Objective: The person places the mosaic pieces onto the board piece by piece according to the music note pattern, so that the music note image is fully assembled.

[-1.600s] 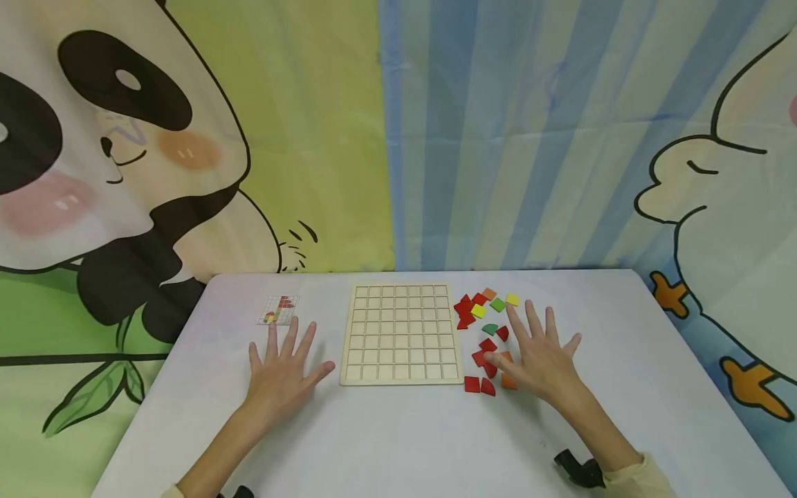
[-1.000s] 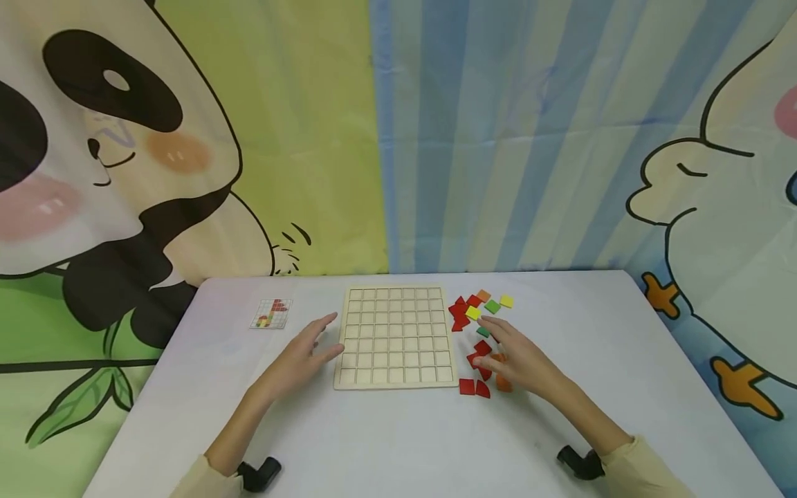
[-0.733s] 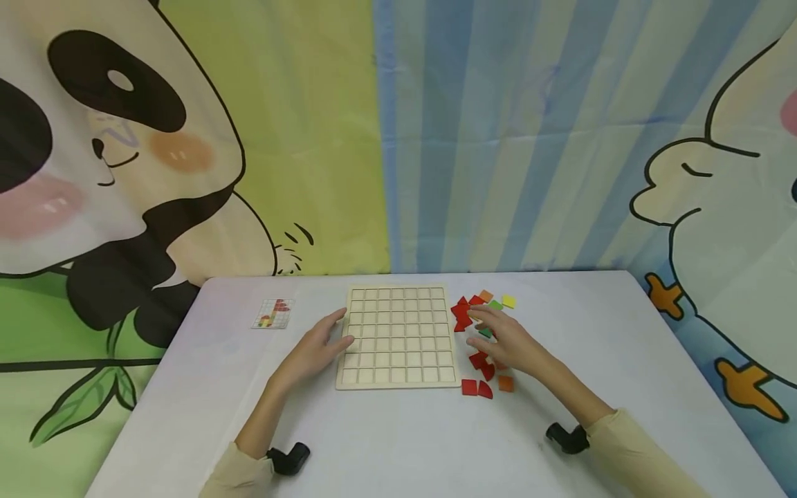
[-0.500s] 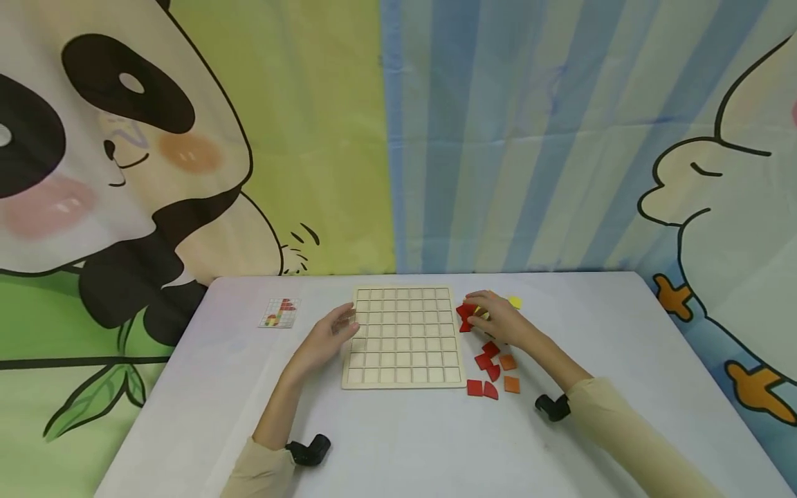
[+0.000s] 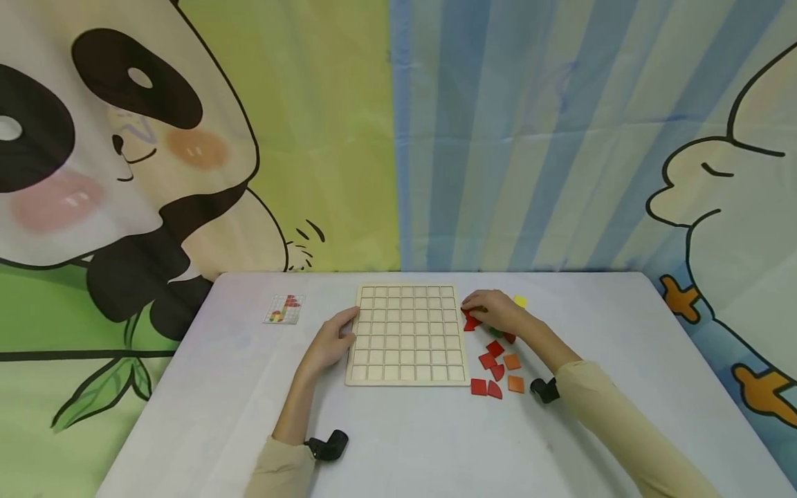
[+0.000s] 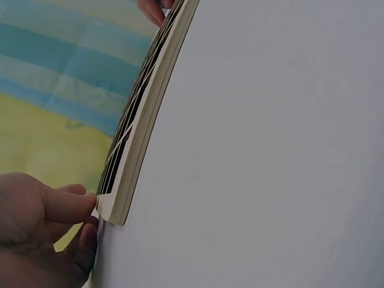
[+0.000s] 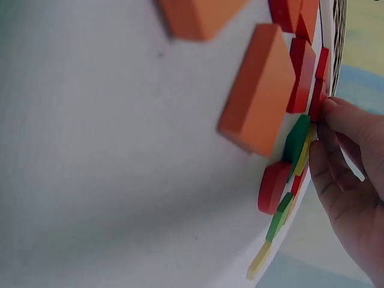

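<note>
A pale wooden grid board lies on the white table, with square cells across its face. My left hand rests at its left edge, fingertips against the side. The left wrist view shows the thumb and fingers right at the board's corner. My right hand reaches down over the coloured tiles beyond the board's right edge. In the right wrist view one fingertip touches a red tile, and another digit sits apart beside a yellow tile. The right hand hides several tiles in the head view.
Several red tiles and two orange tiles lie nearer the front, right of the board. A small printed pattern card lies at the back left. A yellow tile sits behind the right hand. A cartoon backdrop stands behind the table.
My left hand, earlier spread flat over the table, has moved right to the board's left edge. My right hand has gone back and left from the nearer tiles to the rear red ones.
</note>
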A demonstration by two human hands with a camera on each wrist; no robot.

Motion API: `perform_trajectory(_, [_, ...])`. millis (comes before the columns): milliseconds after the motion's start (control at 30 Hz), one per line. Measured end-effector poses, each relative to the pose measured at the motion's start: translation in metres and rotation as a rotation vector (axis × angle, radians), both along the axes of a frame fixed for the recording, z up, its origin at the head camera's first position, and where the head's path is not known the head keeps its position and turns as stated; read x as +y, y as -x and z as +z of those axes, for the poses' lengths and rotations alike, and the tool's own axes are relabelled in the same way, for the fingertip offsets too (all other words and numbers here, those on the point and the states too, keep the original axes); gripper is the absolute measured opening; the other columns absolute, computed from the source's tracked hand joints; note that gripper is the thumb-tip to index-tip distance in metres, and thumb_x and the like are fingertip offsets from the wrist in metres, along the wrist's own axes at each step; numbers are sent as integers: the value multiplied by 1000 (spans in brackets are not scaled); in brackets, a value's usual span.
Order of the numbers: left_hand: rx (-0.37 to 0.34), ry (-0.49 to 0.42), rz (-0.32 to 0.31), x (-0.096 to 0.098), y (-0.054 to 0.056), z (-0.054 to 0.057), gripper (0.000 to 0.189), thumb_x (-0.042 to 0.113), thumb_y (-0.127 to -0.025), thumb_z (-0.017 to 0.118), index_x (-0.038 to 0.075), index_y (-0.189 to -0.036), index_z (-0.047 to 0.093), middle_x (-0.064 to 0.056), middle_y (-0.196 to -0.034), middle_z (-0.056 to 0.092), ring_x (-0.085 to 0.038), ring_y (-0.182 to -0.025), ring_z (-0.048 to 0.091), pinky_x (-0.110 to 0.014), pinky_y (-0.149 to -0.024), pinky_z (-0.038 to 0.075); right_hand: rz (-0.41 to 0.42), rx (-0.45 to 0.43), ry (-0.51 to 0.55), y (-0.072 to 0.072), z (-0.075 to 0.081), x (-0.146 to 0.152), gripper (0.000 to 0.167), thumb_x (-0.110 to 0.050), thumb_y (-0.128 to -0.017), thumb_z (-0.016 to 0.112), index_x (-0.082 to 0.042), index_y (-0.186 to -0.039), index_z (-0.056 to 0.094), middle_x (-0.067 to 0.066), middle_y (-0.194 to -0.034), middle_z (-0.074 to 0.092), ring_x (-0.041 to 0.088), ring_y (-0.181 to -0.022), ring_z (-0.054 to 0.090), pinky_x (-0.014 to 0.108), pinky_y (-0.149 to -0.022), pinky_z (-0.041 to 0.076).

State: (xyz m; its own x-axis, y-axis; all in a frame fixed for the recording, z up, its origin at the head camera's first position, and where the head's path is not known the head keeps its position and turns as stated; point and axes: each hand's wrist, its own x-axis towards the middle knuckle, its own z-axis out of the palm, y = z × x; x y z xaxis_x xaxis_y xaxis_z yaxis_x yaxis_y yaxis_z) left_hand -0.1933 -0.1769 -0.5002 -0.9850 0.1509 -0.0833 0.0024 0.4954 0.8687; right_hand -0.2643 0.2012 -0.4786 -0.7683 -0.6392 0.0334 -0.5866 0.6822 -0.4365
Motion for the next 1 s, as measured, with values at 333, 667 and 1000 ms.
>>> perform_trajectory(333, [-4, 113, 8, 8, 0, 1, 58, -4, -100, 49, -1, -157, 39, -14, -169, 31, -41, -157, 24, -58, -126, 25, 42, 47, -29, 0, 2, 2, 25, 2, -97, 66, 6, -121, 74, 21, -120, 71, 37, -110, 68, 44, -91, 60])
perform_trajectory(667, [13, 214, -37, 10, -6, 0, 56, 5, -104, 49, 1, -159, 37, -11, -171, 26, -40, -160, 13, -72, -122, 8, -31, 49, -122, 4, 10, -5, 28, -3, -98, 68, 5, -124, 73, 19, -115, 71, 33, -103, 69, 43, -90, 60])
perform_trajectory(1000, [-6, 222, -82, 8, -9, -1, 59, 9, -108, 45, -1, -162, 24, -16, -173, 15, -36, -162, 2, -57, -127, -13, -90, 30, -115, 7, 8, -10, 29, -7, -97, 71, 2, -124, 74, 16, -113, 73, 29, -100, 70, 41, -88, 61])
